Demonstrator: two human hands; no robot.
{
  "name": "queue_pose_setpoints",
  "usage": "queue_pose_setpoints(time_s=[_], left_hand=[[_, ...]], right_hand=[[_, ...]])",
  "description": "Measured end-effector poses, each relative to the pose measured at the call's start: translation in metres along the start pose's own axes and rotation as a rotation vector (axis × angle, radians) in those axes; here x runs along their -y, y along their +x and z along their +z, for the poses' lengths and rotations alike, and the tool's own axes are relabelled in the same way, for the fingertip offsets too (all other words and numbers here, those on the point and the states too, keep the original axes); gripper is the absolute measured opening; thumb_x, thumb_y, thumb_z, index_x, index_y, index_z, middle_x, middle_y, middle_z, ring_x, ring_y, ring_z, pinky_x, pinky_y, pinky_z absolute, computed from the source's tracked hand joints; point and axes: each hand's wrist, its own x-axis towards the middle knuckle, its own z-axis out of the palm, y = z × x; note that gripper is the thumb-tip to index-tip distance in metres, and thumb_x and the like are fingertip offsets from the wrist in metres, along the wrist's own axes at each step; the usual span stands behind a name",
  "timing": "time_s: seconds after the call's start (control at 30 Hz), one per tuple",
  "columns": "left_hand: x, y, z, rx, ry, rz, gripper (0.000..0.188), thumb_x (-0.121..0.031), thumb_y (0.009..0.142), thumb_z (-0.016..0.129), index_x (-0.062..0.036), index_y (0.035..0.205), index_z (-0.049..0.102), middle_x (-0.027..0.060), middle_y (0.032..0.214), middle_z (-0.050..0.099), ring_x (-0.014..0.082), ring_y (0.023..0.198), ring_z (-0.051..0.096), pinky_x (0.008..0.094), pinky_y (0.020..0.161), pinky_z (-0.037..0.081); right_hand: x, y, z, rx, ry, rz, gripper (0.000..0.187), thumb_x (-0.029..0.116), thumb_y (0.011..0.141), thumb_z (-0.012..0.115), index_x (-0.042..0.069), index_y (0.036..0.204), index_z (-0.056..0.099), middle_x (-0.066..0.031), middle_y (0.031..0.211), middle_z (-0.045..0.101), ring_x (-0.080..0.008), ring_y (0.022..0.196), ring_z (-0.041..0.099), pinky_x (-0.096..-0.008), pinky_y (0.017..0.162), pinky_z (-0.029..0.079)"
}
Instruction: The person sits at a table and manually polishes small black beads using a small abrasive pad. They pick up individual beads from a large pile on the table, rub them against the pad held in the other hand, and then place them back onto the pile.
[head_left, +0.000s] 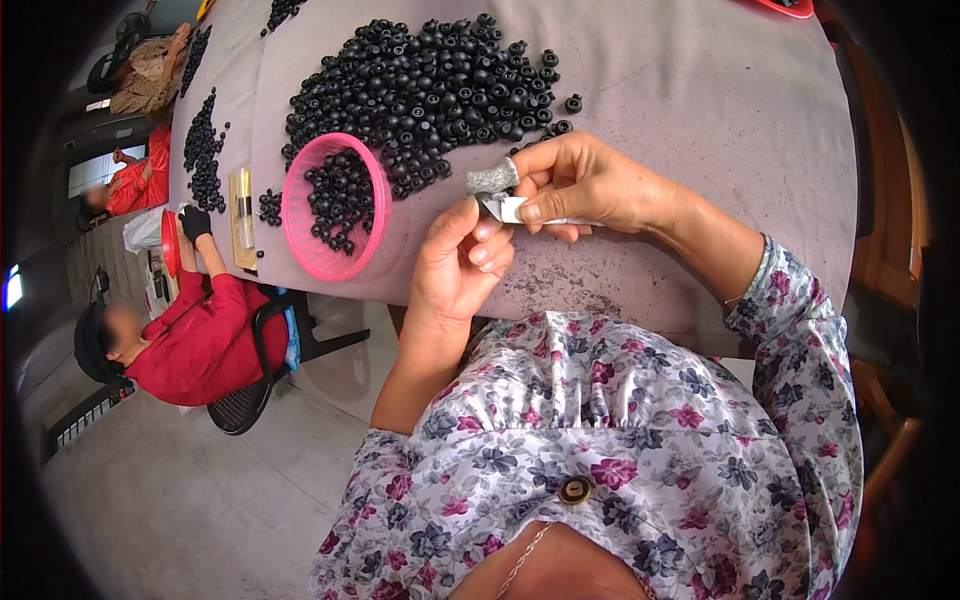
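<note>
Grey cloth table [700, 120] under everything; black caps heap [440, 90] beyond pink basket [300, 215], too many to count; one basket, tipped, more caps inside; right hand [590, 185], grey finger cot [492, 178] on one fingertip, pinching white strip [510, 208] right of basket; left hand [460, 265] curled, fingers touching strip; strip probably light, thin, bendy; best pinched at end.

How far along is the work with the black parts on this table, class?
Done: some black parts lie in the pink basket. In hand: the right hand, a grey cot on one finger, and the left hand pinch a small white piece above the table. Left: the large pile is loose on the cloth.
</note>
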Motion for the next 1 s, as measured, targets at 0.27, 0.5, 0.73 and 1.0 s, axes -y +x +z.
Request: queue_pose_setpoints(time_s=[0.27,0.5,0.73,1.0], left_hand=[[-0.002,-0.002,0.0,0.029,0.059,-0.01,0.029,-0.023,0.097,0.058,0.001,0.114,0.053,-0.0011,0.075,0.048,0.0064,0.059,0.044,0.0217,0.053,0.038],[-0.002,-0.003,0.008,0.097,0.28,0.083,0.028,-0.026,0.096,0.061,-0.0013,0.108,0.059,-0.0005,0.077,0.05,0.0071,0.06,0.045,0.0217,0.054,0.037],[-0.048,-0.015,0.017,0.125,-0.043,0.154,0.035,-0.039,0.096,0.059,-0.0078,0.083,0.052,0.0004,0.074,0.046,0.0079,0.059,0.04,0.023,0.053,0.036],[-0.033,-0.01,0.021,-0.133,0.638,0.348,0.033,-0.034,0.099,0.056,-0.0012,0.099,0.06,-0.0015,0.076,0.052,0.0061,0.06,0.044,0.0219,0.053,0.036]], right_hand=[[-0.002,0.001,-0.002,0.019,-0.021,-0.026,0.02,0.01,0.089,0.067,0.002,0.107,0.068,0.0006,0.075,0.065,-0.0036,0.053,0.053,-0.0175,0.044,0.036],[-0.003,0.003,-0.004,-0.06,0.119,-0.036,0.012,0.009,0.091,0.066,0.001,0.099,0.066,-0.0032,0.074,0.064,-0.006,0.051,0.053,-0.0178,0.041,0.036],[-0.01,0.009,-0.009,-0.14,0.107,-0.145,0.013,0.016,0.093,0.065,0.004,0.098,0.068,-0.0002,0.074,0.063,-0.004,0.053,0.054,-0.0176,0.042,0.037],[-0.007,0.01,-0.015,-0.403,0.111,-0.279,0.022,0.02,0.092,0.066,0.003,0.107,0.066,0.0006,0.076,0.062,-0.0035,0.054,0.053,-0.018,0.043,0.039]])
